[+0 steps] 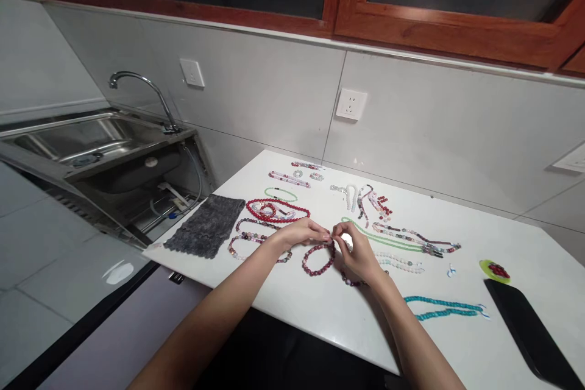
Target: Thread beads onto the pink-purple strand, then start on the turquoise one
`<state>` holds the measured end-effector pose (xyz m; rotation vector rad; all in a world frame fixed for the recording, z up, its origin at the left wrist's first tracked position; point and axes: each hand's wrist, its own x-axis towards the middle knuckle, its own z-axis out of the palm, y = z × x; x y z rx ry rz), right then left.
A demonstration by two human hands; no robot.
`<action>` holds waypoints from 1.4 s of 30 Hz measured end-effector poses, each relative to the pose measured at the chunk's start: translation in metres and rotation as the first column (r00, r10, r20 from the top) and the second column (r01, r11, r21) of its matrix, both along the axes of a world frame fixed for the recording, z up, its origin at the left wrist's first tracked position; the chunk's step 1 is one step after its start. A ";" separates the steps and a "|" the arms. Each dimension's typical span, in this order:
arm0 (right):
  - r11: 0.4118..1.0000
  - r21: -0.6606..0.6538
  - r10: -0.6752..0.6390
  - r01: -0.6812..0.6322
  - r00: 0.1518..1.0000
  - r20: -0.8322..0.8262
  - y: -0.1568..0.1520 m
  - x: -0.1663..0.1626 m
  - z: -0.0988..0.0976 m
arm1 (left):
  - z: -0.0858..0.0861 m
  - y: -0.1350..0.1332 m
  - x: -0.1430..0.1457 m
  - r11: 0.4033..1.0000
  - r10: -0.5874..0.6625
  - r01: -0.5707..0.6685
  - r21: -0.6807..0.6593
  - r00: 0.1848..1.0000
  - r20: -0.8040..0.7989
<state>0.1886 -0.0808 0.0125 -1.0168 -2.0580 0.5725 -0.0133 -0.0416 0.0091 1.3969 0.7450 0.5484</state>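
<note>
A loop of dark red and purple beads, a beaded bracelet point(319, 272), hangs or lies just below my fingers over the white tabletop. My left hand point(302, 233) pinches the upper end of the bracelet. Close beside it, my right hand point(359, 251) is closed in a pinch, its fingertips near the same end; what they hold is too small to make out. Dark purple beads point(351, 281) lie partly hidden beneath my right hand. Left of my left hand lie a red bead strand point(249, 208) and a multicoloured bead strand point(234, 251).
Green strands point(388, 241), white beads point(402, 264) and a turquoise strand point(448, 303) lie to the right. A black phone-like slab point(525, 329) and a small green dish point(486, 269) of red beads sit farther right. A grey cloth point(205, 225) and a sink point(95, 140) are left.
</note>
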 end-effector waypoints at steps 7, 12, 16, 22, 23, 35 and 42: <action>1.000 0.023 -0.004 0.003 0.999 0.050 0.000 -0.001 -0.006 | -0.002 -0.002 -0.001 0.999 -0.047 0.047 0.012 0.998 0.046; 1.000 0.010 -0.015 0.014 0.997 0.080 -0.001 -0.002 -0.007 | -0.007 0.000 0.003 0.997 -0.013 0.011 0.071 1.000 0.016; 1.000 -0.009 -0.015 0.016 0.996 0.083 -0.001 -0.002 -0.006 | -0.005 -0.003 0.006 0.975 0.079 -0.064 0.213 0.995 -0.061; 0.998 -0.037 -0.047 0.049 0.998 0.052 -0.002 -0.005 -0.004 | -0.001 -0.007 0.010 0.903 0.177 -0.114 0.415 0.978 -0.115; 0.998 -0.041 -0.054 0.056 0.998 0.045 -0.002 -0.005 -0.003 | -0.002 -0.008 0.011 0.887 0.199 -0.124 0.444 0.972 -0.126; 0.973 -0.072 -0.228 0.221 0.967 -0.116 0.001 -0.010 -0.006 | -0.011 -0.017 0.023 0.607 0.455 -0.165 0.777 0.874 -0.170; 0.940 -0.147 -0.333 0.308 0.924 -0.191 -0.002 -0.014 -0.008 | -0.017 -0.021 0.026 0.558 0.530 -0.197 0.806 0.832 -0.163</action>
